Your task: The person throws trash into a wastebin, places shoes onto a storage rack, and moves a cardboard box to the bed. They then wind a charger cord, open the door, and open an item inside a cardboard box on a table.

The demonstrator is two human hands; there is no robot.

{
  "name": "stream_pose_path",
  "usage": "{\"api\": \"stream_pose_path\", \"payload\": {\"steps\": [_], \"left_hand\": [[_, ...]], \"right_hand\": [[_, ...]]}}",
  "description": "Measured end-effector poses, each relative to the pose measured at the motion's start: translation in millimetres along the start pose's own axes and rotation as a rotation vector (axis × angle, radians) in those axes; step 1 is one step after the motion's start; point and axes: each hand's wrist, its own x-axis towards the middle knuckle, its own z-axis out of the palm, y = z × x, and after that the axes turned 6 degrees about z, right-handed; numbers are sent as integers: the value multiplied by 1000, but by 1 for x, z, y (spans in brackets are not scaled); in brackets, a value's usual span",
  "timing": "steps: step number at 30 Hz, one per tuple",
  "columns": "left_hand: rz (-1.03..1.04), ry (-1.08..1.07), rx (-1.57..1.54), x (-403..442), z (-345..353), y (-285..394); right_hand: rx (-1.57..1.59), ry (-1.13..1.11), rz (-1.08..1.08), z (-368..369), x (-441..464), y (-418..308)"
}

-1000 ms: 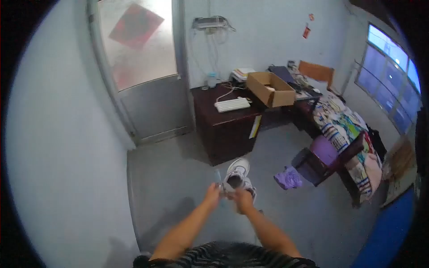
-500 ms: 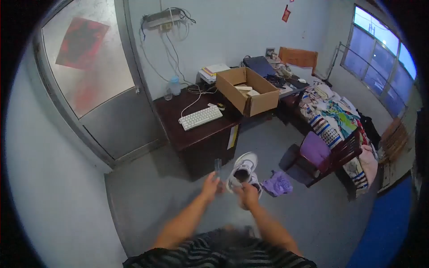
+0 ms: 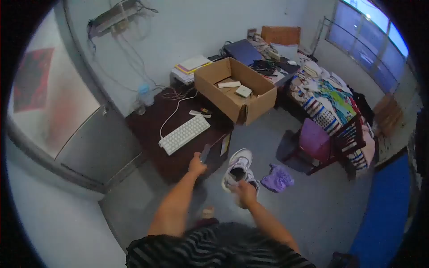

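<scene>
My left hand (image 3: 197, 164) is closed round a thin, greyish, see-through object (image 3: 205, 152), whose end sticks up beside the front of the dark desk (image 3: 152, 154). My right hand (image 3: 246, 194) is closed at the heel end of a pair of white and grey shoes (image 3: 240, 161). The shoes hang in front of me with their toes pointing away and their dark insides showing. On the desk, beyond my left hand, lies a white keyboard (image 3: 185, 135).
An open cardboard box (image 3: 263, 102) with white items inside sits at the desk's right end. A purple plastic bag (image 3: 278, 178) lies on the floor, near a chair with a purple seat (image 3: 314, 138). Behind it is a bed with patterned bedding (image 3: 328, 96).
The view has turned and come nearer the desk. My left hand has moved left, away from my right hand, toward the desk with the see-through object. The shoes are still in my right hand.
</scene>
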Motion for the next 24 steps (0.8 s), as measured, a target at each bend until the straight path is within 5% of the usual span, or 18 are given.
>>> {"api": "stream_pose_path", "payload": {"steps": [3,8,12,15,19,24], "left_hand": [[61,36,281,46,-6,-26],[103,-157,379,92,-15,-41],[155,-105,490,96,-15,-29],[653,141,631,93,-2,-22],[1318,-309,241,52,19,53],[1598,-535,360,-20,76,111]], "right_hand": [[8,48,25,21,22,-11],[-53,149,44,46,45,-18],[-42,79,147,54,54,-16],[-63,83,208,51,53,-16],[35,142,293,37,44,-7],[63,347,239,16,17,43]]}}
